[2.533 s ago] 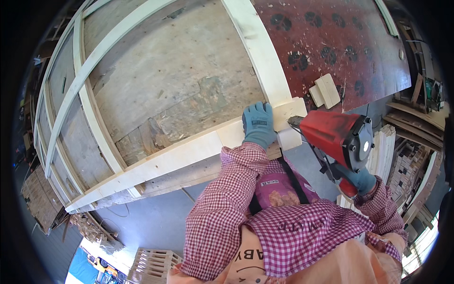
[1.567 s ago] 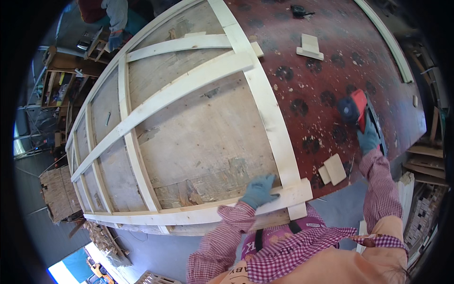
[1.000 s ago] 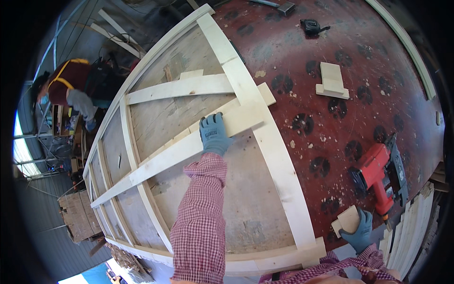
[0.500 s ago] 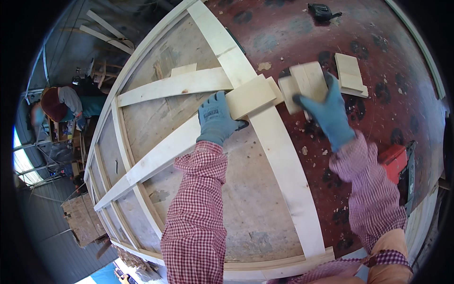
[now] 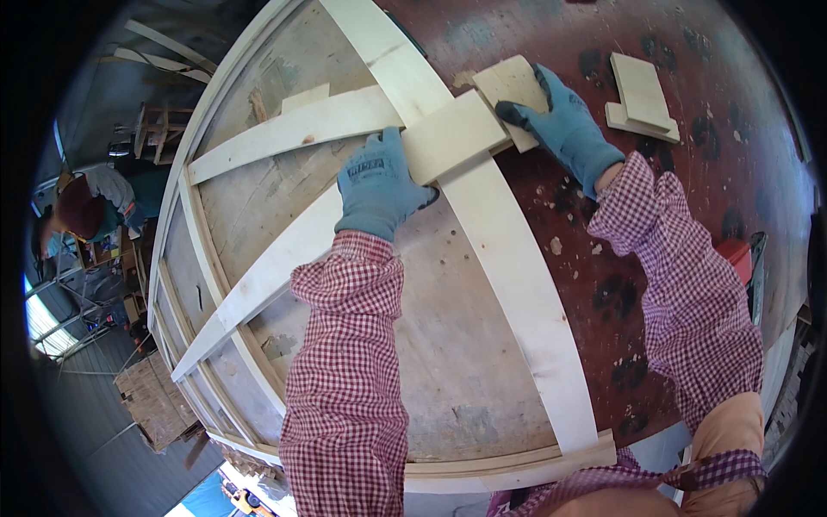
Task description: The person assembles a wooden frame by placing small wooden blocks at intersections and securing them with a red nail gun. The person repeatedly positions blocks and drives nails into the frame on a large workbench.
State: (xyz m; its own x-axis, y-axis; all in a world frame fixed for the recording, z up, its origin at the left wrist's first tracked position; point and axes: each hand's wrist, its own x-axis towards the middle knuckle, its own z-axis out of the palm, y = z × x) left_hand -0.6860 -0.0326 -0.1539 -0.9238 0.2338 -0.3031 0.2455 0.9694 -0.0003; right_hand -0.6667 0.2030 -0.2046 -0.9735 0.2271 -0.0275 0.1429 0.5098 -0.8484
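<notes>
In a blue work glove, my left hand [image 5: 372, 191] grips the left end of a short pale wooden board [image 5: 455, 138], thumb along its lower edge. This board lies across a long white wooden slat [image 5: 508, 258], where a diagonal slat [image 5: 276, 258] meets it. My right hand [image 5: 564, 127], gloved too, is closed on a small wooden block [image 5: 514, 86], its thumb on the near side. The block is tilted just beyond the board's right end; I cannot tell whether they touch. Part of another wood piece shows below the block.
Two short wooden pieces [image 5: 642, 90] lie stacked on the dark red, spotted tabletop [image 5: 594, 302]. A red tool [image 5: 734, 257] is by the right forearm. The slatted wooden frame [image 5: 207, 233] extends left. Another person [image 5: 90, 202] is at the far left.
My right hand has moved left and up with the block, bringing it close to the board. My left hand stays on the board. The view has shifted, and the black tape measure is out of sight.
</notes>
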